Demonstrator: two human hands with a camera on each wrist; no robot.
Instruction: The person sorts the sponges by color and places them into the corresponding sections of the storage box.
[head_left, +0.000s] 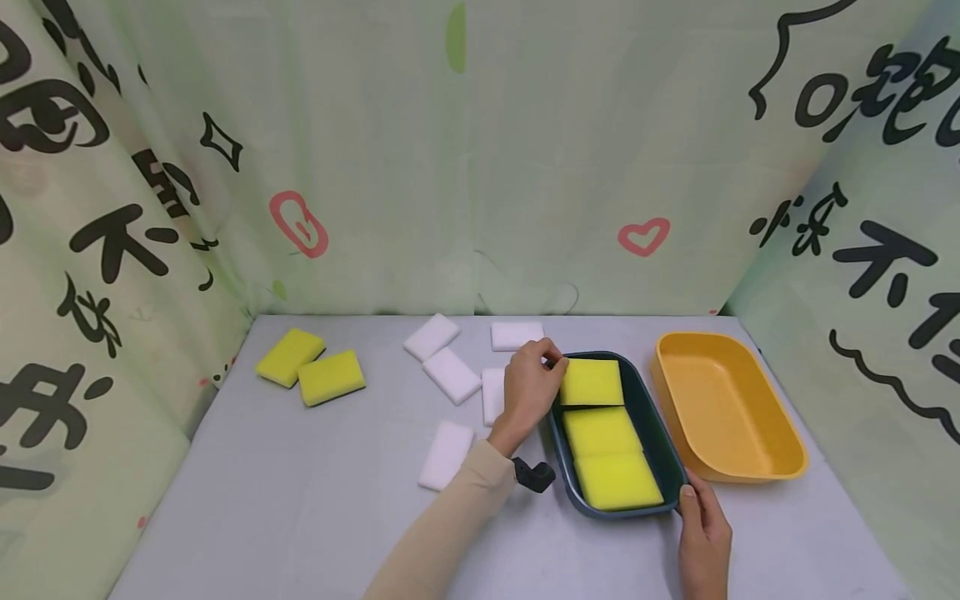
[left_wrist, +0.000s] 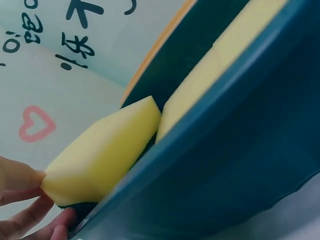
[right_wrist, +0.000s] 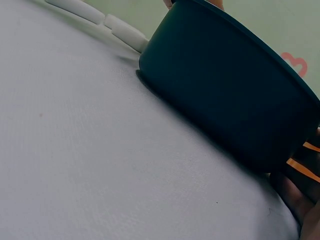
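My left hand [head_left: 529, 385] pinches a yellow sponge [head_left: 591, 382] with a dark green underside by its far left corner, at the far end of a dark teal basin [head_left: 573, 483]. In the left wrist view this sponge [left_wrist: 107, 150] tilts against the rim, thumb and fingertips at its end. Two more yellow sponges [head_left: 611, 458] lie in the basin, nearer to me. My right hand [head_left: 703, 533] grips the basin's near right corner, thumb at the rim and fingers round the outside wall.
Right of the basin stands a yellow-orange basin [head_left: 727, 408]. Several white sponges [head_left: 452, 375] lie scattered left of the teal basin, one partly behind my left hand. Two yellow sponges [head_left: 332, 377] rest at the table's far left. Printed curtains [head_left: 465, 167] enclose the back and sides.
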